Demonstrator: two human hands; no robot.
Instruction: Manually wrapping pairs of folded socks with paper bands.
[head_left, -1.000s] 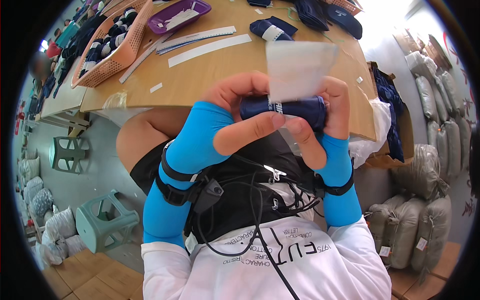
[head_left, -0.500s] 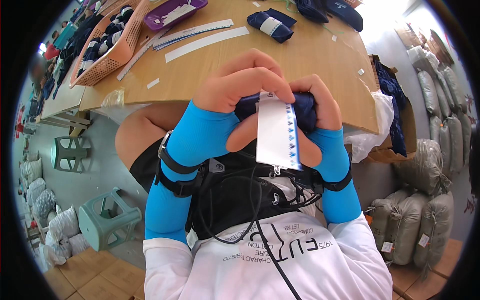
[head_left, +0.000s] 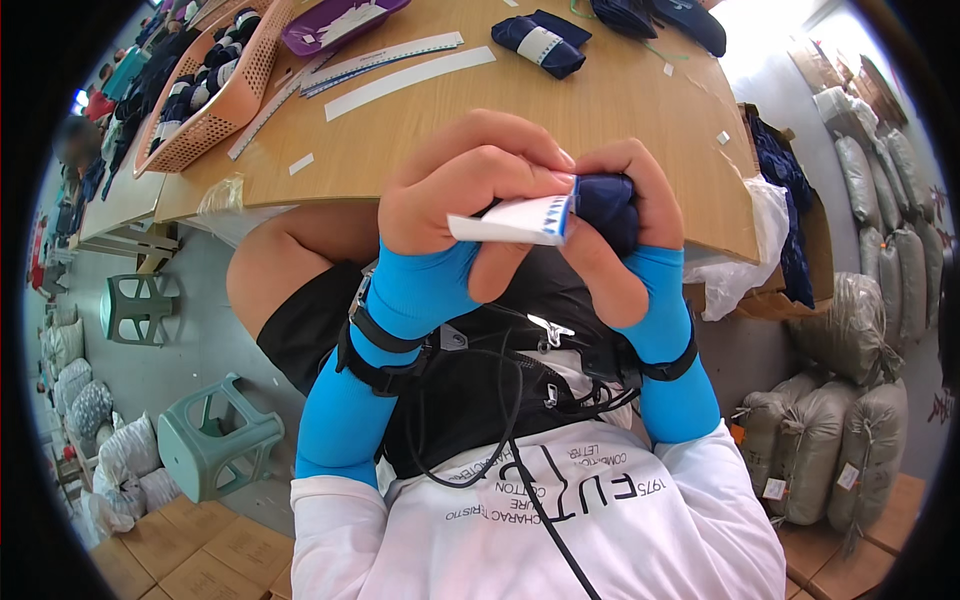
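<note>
A rolled navy fabric bundle [head_left: 608, 212] is held in front of my body at the table's near edge. My right hand [head_left: 648, 205] grips its right end, thumb below and fingers curled over the top. My left hand [head_left: 470, 185] is closed at the other end, its fingers pinching a white paper strip [head_left: 508, 222] with a blue patterned edge. One end of the strip sticks out toward the left, across the left palm. How far the strip goes round the bundle is hidden by my fingers.
On the wooden table [head_left: 680, 130] lie loose paper strips [head_left: 410, 82], a purple tray [head_left: 335, 38] of paper slips and a navy bundle with a white band [head_left: 540, 45]. A peach basket [head_left: 205, 130] holds several banded bundles. Green stools [head_left: 215, 435] and stacked grey sacks [head_left: 810, 450] stand around.
The paper strip hung down over the bundle's front; now its free end is lifted and turned left. My left fingers have shifted right along the bundle, uncovering more of its right end.
</note>
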